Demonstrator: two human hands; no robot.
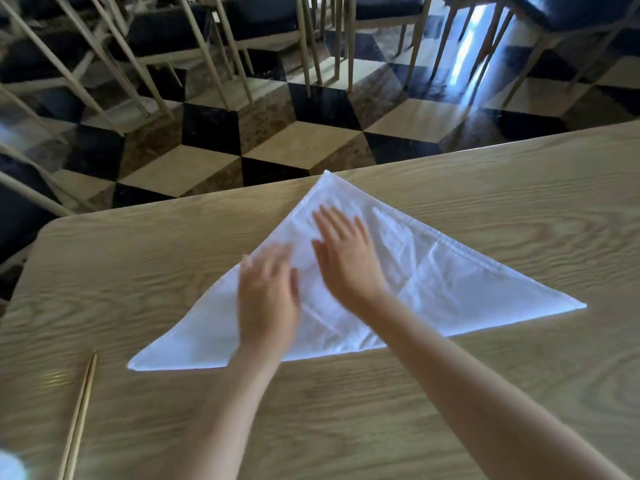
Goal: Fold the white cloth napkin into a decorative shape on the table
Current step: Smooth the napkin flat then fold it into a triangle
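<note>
The napkin (450, 282) lies flat on the table (485, 393) as a wide triangle. Its long axis is the near edge, which runs from a corner at lower left to a corner at far right. The apex points away from the person and sits just short of the table's far edge.

Both hands rest on the cloth near its middle, with nothing pinched. The right hand (346, 258) lies palm down, its fingers (332, 226) straight, close together and aimed at the apex. The left hand (268, 299) is just beside it, towards the left slope. It is blurred, but its fingers look extended and flat rather than curled.

From the fingers, the apex is straight ahead and near, while the two long corners lie out to either side. The left corner is nearer the left hand. The right corner is well apart from the right hand and would probably take a longer reach to bring in for the next fold.

The table is pale wood with strong grain, and chopsticks (78, 420) lie near its left edge. Beyond it are a floor (304, 140) in a black, tan and cream cube pattern and chairs (166, 32) with thin pale legs and dark seats.
</note>
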